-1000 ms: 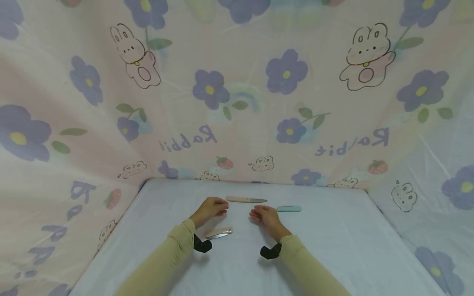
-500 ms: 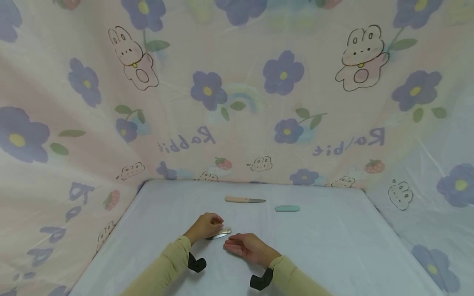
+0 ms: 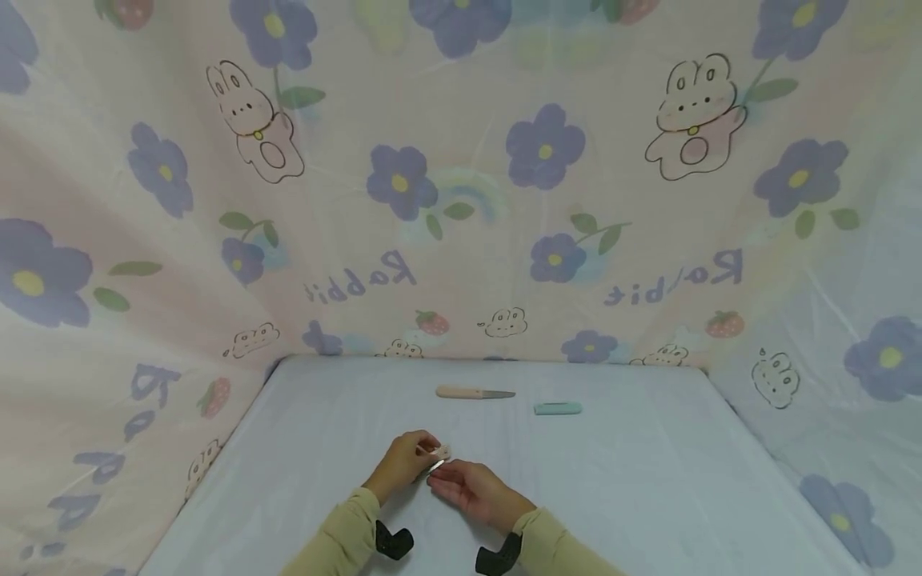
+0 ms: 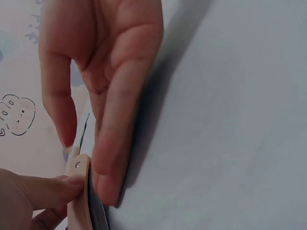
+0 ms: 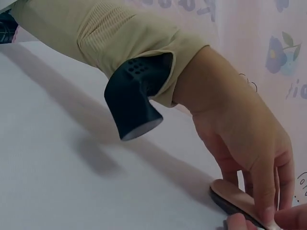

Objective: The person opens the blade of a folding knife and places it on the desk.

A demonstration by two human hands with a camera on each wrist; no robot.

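Observation:
In the head view my left hand (image 3: 403,464) pinches a folding knife (image 3: 442,453) with a beige handle. Its silver blade (image 3: 436,466) shows below the handle. The left wrist view has my left thumb on the knife handle (image 4: 79,206), just below its rivet, with the dark blade side along it. My right hand (image 3: 475,492) is beside the knife, fingers fairly straight. Its thumb and fingers lie on either side of the knife's end in the left wrist view; whether they touch it I cannot tell. The right wrist view shows the handle (image 5: 235,194) under my left hand (image 5: 249,139).
Farther back on the white-covered table (image 3: 634,480) lies a beige-handled knife (image 3: 475,393), blade to the right. A mint-green folding knife (image 3: 558,409) lies right of it. A patterned curtain (image 3: 461,240) rises behind the table. Black camera mounts (image 3: 394,541) sit on both wrists.
Both hands have come down from near the back knife toward the front folding knife. My left hand has taken hold of it; my right hand has moved left beside it.

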